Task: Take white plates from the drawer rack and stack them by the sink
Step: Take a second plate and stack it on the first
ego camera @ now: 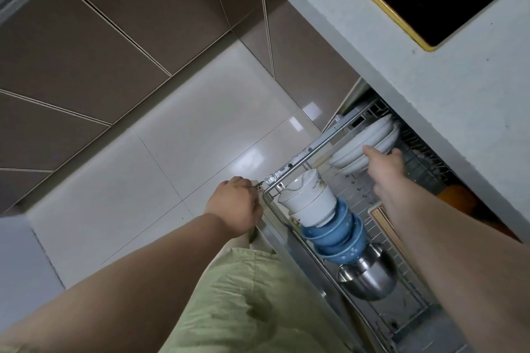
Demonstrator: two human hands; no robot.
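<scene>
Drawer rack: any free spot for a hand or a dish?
Bare wire floor lies between the white plates and the white bowls. The front edge is crowded: white bowls, blue bowls, steel bowl nested in one row. The right hand is at the plates; the left hand is on the drawer corner.

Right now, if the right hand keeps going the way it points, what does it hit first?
The white plates standing in the drawer rack; the right hand already looks to be at their rims, though actual contact is unclear.
</scene>
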